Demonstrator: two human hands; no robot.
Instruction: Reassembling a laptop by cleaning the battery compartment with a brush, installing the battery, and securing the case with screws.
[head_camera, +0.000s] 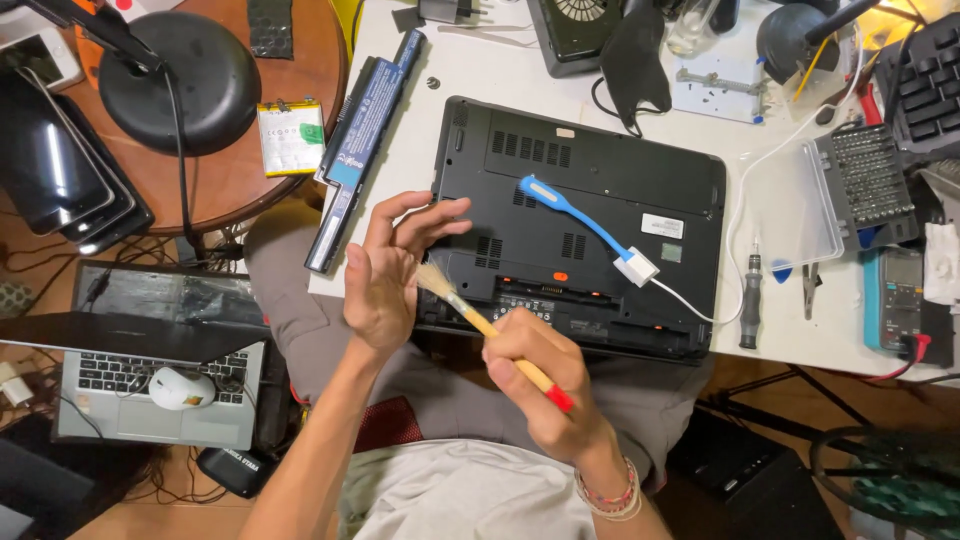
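A black laptop (600, 190) lies upside down on the white table (500, 80), its battery bay open at the near edge. My right hand (545, 385) holds a small wooden brush (490, 328) with a red handle tip. The pale bristles rest against the palm of my left hand (390, 270). That hand is raised with fingers spread, fingertips touching the laptop's near left corner. A blue flexible USB lamp (570, 212) lies on the laptop's underside, plugged into a white adapter (637, 267).
A long black laptop battery (362, 135) lies at the table's left edge. A screwdriver (750, 298), bit set (865, 185) and multimeter (900, 300) sit right. On a round wooden table (230, 175) left are a lamp base and flat phone battery (290, 137). A second open laptop (160, 385) sits lower left.
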